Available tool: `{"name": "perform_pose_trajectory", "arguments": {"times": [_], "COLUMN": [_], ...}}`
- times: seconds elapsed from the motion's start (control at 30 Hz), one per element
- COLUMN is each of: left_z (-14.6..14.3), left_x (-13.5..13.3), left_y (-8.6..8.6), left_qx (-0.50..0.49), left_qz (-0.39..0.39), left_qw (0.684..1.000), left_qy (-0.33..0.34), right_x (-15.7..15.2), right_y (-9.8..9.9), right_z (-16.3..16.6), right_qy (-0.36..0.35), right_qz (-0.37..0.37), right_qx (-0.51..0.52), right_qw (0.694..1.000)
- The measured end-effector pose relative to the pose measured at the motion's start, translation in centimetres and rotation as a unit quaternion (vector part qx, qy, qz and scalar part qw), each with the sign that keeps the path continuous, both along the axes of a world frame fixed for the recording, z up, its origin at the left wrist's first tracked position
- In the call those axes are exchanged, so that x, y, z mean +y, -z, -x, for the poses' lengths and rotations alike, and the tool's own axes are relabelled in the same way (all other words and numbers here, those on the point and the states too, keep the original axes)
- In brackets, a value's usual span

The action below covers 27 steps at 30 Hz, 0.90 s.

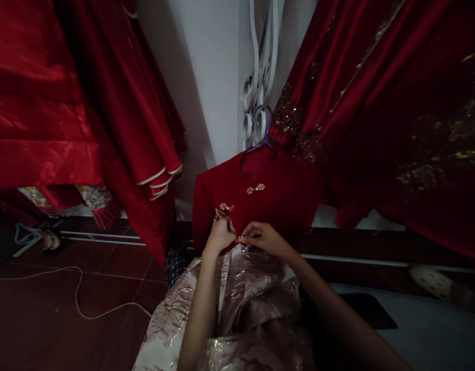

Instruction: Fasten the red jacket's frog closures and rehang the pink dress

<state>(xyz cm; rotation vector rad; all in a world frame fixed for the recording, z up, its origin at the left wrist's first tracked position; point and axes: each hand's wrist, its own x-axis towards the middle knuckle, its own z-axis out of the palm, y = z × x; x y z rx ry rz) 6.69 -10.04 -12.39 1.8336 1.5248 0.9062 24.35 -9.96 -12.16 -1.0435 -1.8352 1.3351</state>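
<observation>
A dark red jacket (276, 206) with a round neck hangs on a purple hanger (265, 139). At its lower front edge, my left hand (221, 236) is closed on the cloth. Close beside it, the thumb and fingers of my right hand (266, 239) pinch a small gold beaded clasp (239, 240), partly hidden by the fingertips. Higher on the chest sits a flower-shaped beaded clasp (255, 189). Another jewelled flower ornament (224, 208) shows just above my left hand. Pink-and-white brocade fabric (249, 273) with metallic threads lies below both hands.
Red satin garments (140, 113) hang at the left, and red garments with gold beading (361, 103) at the right. White scrollwork metal (256, 87) stands behind the hanger. A pale cable (81, 288) crosses the tiled floor. A perforated clog (430, 281) lies at right.
</observation>
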Motion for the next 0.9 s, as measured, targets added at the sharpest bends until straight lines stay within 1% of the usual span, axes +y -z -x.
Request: {"name": "perform_pose_trajectory", "arguments": {"times": [0.07,0.13,0.27,0.33,0.4,0.5,0.7,0.9], "left_z": [0.2,0.5,1.0,1.0,1.0,0.9,0.8,0.8], "left_x": [0.2,0.5,1.0,1.1,1.1,1.0,0.6,0.4], "left_y": [0.3,0.7,1.7,1.9,1.8,1.5,0.9,1.1], "left_qx": [-0.028,-0.077,-0.159,-0.176,-0.185,-0.185,-0.172,-0.221], "left_qz": [0.013,0.034,0.059,0.067,0.066,0.060,0.052,0.104], "left_qw": [0.999,0.996,0.984,0.980,0.979,0.979,0.983,0.968], "left_qy": [0.008,0.033,0.051,0.059,0.060,0.058,0.040,0.046], "right_x": [0.3,0.7,1.2,1.2,1.2,1.1,0.9,0.7], "right_y": [0.4,0.9,1.8,2.1,2.1,1.9,1.8,1.9], "right_z": [0.4,0.7,1.1,1.1,0.9,0.6,1.1,1.3], "right_qy": [0.026,0.062,0.123,0.132,0.126,0.125,0.152,0.176], "right_qz": [-0.005,-0.016,-0.050,-0.061,-0.068,-0.086,-0.125,-0.149], "right_qx": [0.033,0.053,0.045,0.033,0.019,-0.002,-0.021,-0.040], "right_qw": [0.999,0.996,0.990,0.989,0.989,0.988,0.980,0.972]}}
